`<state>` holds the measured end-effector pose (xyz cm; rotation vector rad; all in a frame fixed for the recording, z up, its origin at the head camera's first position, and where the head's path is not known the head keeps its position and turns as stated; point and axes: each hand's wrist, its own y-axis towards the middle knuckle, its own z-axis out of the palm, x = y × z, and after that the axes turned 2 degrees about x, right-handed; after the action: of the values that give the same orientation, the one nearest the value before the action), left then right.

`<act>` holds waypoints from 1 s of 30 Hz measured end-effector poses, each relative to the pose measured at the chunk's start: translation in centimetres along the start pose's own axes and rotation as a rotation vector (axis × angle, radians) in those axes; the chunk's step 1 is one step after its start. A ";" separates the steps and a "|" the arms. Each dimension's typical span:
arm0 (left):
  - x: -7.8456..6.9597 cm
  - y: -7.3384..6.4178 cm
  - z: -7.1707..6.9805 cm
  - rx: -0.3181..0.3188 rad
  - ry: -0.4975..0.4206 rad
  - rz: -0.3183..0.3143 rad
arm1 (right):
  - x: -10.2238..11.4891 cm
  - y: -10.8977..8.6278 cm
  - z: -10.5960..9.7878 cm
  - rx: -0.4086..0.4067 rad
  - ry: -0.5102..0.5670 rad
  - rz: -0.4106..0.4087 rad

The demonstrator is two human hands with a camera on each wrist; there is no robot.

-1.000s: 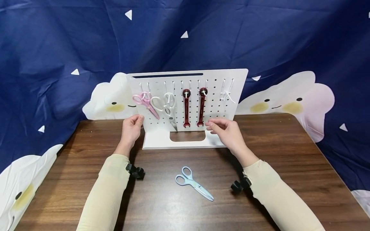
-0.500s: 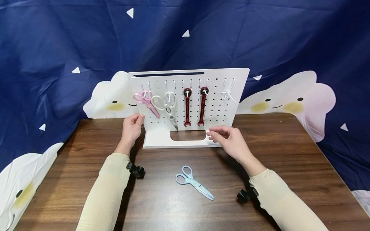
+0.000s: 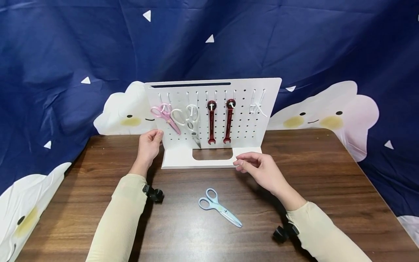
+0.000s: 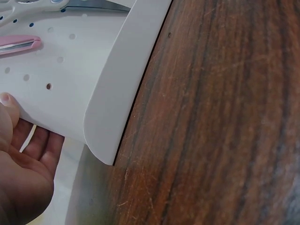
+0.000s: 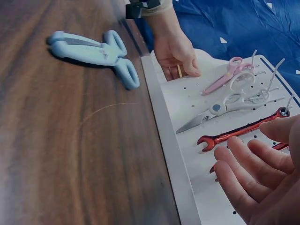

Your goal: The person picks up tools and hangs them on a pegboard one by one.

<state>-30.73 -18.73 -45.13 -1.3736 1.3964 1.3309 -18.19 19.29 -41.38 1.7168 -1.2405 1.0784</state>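
My left hand [image 3: 149, 146] holds the left edge of a white pegboard stand [image 3: 249, 127], thumb on the front and fingers behind, as the left wrist view shows. My right hand [image 3: 258, 167] hovers by the front right of the stand's base, fingers loosely bent with nothing in them. On the board's hooks hang pink scissors [image 3: 169, 121], white scissors [image 3: 193, 125] and two red wrenches [image 3: 211, 123], [image 3: 228, 123]. Light blue scissors [image 3: 220, 208] lie on the table in front of the stand, handles toward the board's side.
White hooks [image 3: 256, 105] at the board's right carry nothing. The brown wooden table [image 3: 183, 233] extends on both sides of the stand. Behind it hangs a blue curtain [image 3: 209, 62] with white cloud faces.
My right hand has come down and toward me, away from the wrench's lower end to the base's front. My left hand keeps its grip on the board edge.
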 end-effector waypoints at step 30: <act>-0.2 -0.1 0.0 -0.003 0.015 -0.007 | -0.6 -4.2 1.9 0.209 0.021 -0.008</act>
<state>-30.58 -18.63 -44.93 -1.3926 1.3988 1.3212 -13.83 18.84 -43.02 1.8582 -1.1401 1.2550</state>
